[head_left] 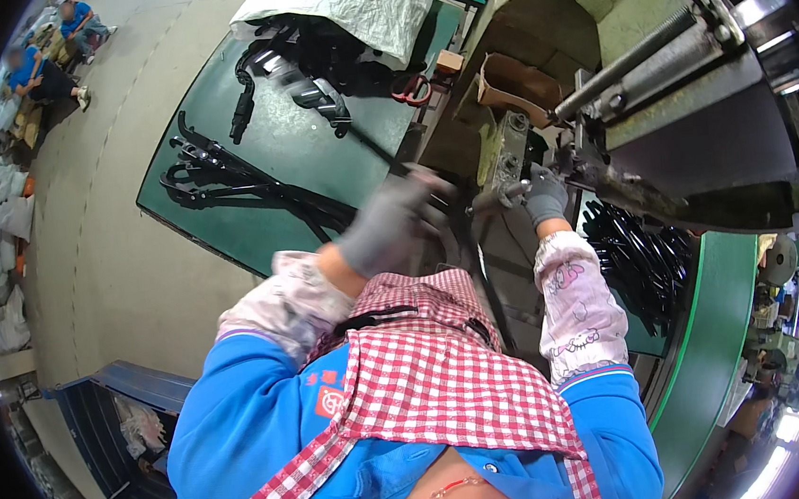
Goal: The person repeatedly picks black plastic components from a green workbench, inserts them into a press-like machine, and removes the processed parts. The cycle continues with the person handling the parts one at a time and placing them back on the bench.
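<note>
My left hand (395, 219), in a grey glove and smeared by motion, is closed around a long black metal tube (377, 147). The tube slants from the green table toward my lap, its upper end carrying a black bracket-like joint. At the machine (632, 86), my right hand (545, 195), also gloved in grey, has its fingers curled at the metal fixture (508, 150); what they grip is hidden. A short round metal piece (492, 200) sticks out just left of that hand.
On the green table (217, 232) lie black tube assemblies (242, 182), red-handled scissors (412, 91) and a white sack (350, 11) over more black parts. Several black tubes (637, 252) are piled at right. A blue rack (101, 418) stands lower left; two people sit far left.
</note>
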Demonstrator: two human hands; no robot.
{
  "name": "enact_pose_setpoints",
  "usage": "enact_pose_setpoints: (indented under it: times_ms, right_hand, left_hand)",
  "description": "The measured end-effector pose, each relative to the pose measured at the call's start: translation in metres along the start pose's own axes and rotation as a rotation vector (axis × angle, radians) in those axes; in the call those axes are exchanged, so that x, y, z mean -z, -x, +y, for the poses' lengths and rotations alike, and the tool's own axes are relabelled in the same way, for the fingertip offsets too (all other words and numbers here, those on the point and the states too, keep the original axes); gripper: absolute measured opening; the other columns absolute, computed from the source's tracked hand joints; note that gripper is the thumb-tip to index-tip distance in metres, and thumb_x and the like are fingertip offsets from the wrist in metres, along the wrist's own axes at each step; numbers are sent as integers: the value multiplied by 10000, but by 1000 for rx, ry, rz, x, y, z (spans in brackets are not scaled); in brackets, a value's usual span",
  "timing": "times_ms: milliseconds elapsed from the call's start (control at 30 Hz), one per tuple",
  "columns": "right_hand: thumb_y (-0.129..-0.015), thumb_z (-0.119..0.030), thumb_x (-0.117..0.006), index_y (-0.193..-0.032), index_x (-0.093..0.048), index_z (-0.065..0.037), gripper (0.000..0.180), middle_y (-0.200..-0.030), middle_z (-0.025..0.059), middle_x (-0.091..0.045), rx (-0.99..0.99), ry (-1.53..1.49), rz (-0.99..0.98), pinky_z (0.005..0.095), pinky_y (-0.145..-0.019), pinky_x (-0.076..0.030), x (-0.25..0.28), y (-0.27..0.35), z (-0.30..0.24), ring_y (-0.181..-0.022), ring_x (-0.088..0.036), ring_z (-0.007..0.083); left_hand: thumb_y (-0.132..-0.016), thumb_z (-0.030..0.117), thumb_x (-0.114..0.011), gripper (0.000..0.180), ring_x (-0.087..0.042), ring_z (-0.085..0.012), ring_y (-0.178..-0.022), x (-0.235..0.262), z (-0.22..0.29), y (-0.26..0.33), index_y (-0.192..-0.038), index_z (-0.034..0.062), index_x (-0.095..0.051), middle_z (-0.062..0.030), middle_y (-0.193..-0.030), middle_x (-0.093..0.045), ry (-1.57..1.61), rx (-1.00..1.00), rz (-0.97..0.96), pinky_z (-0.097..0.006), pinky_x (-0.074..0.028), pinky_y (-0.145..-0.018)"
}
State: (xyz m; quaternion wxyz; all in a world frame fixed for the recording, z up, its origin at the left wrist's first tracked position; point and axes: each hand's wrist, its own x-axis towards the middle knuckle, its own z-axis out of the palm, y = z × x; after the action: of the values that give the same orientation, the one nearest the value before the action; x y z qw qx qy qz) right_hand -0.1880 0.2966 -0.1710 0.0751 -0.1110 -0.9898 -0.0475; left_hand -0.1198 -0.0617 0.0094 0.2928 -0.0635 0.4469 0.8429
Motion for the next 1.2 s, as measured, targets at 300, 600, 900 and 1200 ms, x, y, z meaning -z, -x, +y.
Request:
enact_pose_setpoints:
  times_ms: [300, 600, 900, 1200]
  right_hand:
    - [-826, -254, -667, -1193, -651, -154, 381, -1141, 133, -691, 6, -78, -196, 429, -870, -527, 42, 20, -11, -1075, -652, 341]
    - [-828, -232, -665, -1178, -655, -135, 364, -1098, 123, -708, -71, -225, -227, 420, -834, -527, 50, 12, -15, -1006, -668, 342]
    - [-932, -170, -584, -1159, -647, -100, 246, -1061, 100, -673, 56, -579, 150, 379, -833, -511, 57, 38, -12, -973, -633, 288]
    - [-1000, -303, -566, -1208, -655, -98, 306, -848, 92, -714, 255, -1153, -110, 327, -631, -500, 184, 64, -25, -671, -639, 232]
  left_hand:
    - [-964, 269, -603, 279, -627, -168, -684, 206, 86, -1, -943, -8, -581, -62, -760, -657, -676, 354, 336, -291, -498, -589]
    - [-898, 384, -565, 590, -586, -383, -1216, 381, 160, -145, -1447, 188, -474, -237, -1306, -609, -1614, 309, 822, -454, -438, -1055]
    - [-926, 42, -572, 498, -596, -133, -913, 279, 132, -126, -1415, 68, -476, -50, -1116, -596, -507, -352, 292, -289, -518, -810]
    - [-894, -19, -655, 309, -588, -73, -925, 78, 19, 5, -1200, 6, -622, -6, -1065, -640, -648, -211, -54, -216, -470, -792]
